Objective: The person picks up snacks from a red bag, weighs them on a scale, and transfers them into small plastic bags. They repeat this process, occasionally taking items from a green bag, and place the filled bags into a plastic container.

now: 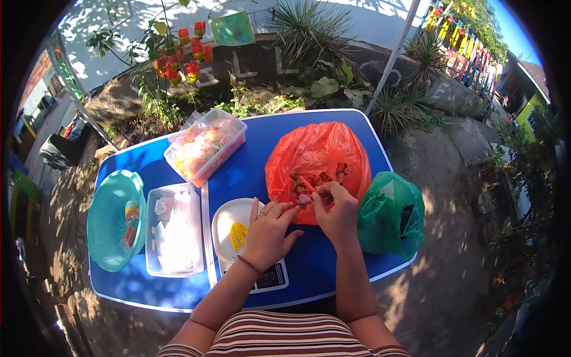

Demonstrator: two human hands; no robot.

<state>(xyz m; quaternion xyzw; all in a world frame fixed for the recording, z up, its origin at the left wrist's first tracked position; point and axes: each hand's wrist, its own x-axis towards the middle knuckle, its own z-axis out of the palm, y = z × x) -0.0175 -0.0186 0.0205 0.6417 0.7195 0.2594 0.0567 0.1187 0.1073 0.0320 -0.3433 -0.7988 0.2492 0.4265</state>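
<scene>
An open red plastic bag [318, 146] on the blue table holds small dark red and brown pieces. My right hand [336, 209] is at the bag's near opening, its thumb and index finger closed round something small that I cannot make out. Beside it, my left hand [270, 229] lies palm down with its fingers spread, fingertips near the bag's edge and the hand partly over a white kitchen scale [223, 217]. Yellow twisted pieces [238, 235] rest on the scale's plate. A small pinkish piece [304, 199] shows in the bag by my right fingertips.
A green plastic bag [389, 214] stands at the table's right edge. On the left are a teal basin [107, 220] with small packets, a clear box of white bags [174, 235], and a clear box of colourful packets [205, 146] behind. Metal poles rise beyond the table.
</scene>
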